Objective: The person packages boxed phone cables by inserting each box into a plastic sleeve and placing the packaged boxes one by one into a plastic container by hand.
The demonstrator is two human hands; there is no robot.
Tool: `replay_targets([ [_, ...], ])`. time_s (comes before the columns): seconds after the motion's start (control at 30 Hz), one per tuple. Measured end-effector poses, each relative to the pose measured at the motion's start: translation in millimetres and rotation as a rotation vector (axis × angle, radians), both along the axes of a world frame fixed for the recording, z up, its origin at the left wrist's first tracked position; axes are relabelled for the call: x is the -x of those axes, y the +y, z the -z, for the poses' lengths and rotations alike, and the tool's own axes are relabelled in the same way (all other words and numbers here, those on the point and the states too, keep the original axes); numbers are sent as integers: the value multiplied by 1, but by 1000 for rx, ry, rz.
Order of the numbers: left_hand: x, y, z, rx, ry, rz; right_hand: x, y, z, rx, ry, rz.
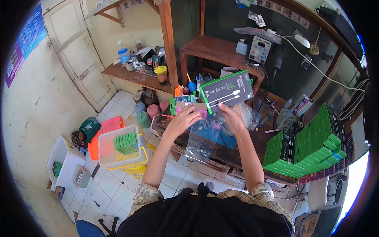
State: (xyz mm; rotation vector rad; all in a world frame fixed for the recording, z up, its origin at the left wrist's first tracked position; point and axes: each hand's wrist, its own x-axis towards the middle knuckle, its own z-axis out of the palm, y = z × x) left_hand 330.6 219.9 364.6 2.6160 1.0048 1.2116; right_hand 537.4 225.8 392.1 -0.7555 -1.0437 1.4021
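Nearest is the wearer's black garment, both forearms reaching past it. The left hand curls its fingers over a pink-patterned packet, pinching it; its thumb is hard to make out. Just right, the right hand pinches the black-and-green USB cable box by its lower edge, thumb in front, probably to keep the tilted printed face readable. Below the grip, a clear plastic sleeve overhangs the desk's front edge. Rightward, stacked cable boxes limit sideways room; leftward, tiled floor leaves more. Beyond the grip, a wooden shelf bounds forward reach.
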Motion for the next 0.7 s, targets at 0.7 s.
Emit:
replay_targets([
  [0.7,10,6,-5,-61,0,33,-21,-8,31,-111,-392,7],
])
